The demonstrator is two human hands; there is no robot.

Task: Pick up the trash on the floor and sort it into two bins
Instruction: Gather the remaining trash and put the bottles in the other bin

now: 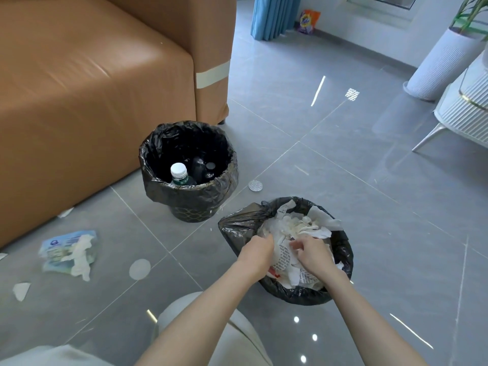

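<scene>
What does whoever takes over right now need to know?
Left hand: in the near bin, fingers hidden in the paper waste, grip unclear.
Right hand: fingers curled on that paper.
Done: far bin holds a white-capped bottle.
Left on the floor: blue tissue packet, round white disc, small round seal, paper scrap.

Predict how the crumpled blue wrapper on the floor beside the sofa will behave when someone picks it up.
The blue wrapper looks creased and flattened, so it is probably floppy and light. The white tissue draped over it seems loose and may slide off when the wrapper is lifted. Lying flat, the wrapper is unlikely to roll.
</scene>
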